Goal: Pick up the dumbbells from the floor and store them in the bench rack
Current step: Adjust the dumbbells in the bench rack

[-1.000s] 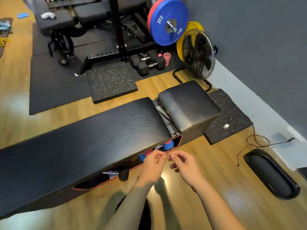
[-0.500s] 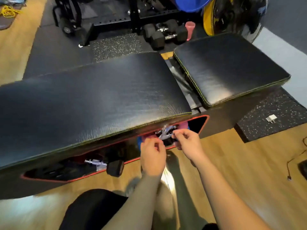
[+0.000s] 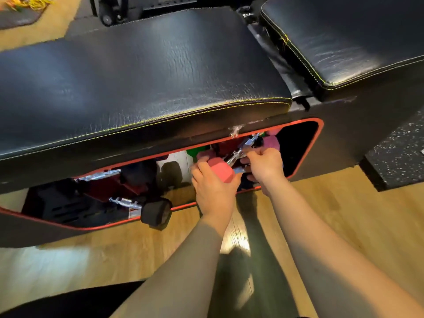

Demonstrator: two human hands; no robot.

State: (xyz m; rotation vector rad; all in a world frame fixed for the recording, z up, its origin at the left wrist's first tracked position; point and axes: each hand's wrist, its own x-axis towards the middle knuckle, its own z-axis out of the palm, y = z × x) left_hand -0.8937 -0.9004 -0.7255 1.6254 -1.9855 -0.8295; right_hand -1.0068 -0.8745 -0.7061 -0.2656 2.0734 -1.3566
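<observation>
Both hands had closed in on the bench rack (image 3: 319, 134) from open floor a second earlier, the view dropping low to its red-rimmed side opening. The left hand (image 3: 213, 187) gripped a pink dumbbell (image 3: 220, 169), fingers curled round the handle with one blocky pink head jutting above the knuckles at the mouth of the opening. The right hand (image 3: 263, 165) reached just inside beside it, fingers curled at a chrome handle (image 3: 238, 154) lying aslant among the stored weights; whether it truly held that bar or only steadied it could not be told. A second pink head (image 3: 271, 143) sat deeper in, just beyond the right hand. Farther left, a black hex dumbbell (image 3: 156, 214) lay in the same opening, its head poking out over the red rim toward the wooden floor (image 3: 137, 253).

Small and coated, the pink dumbbell looked light enough for one hand, rigid and not fragile, with a surface unlikely to slip. Its narrow handle between the two heads seemed the proper hold, and that is where the left hand appeared to have it. Crowding inside the compartment looked the likelier nuisance.
</observation>
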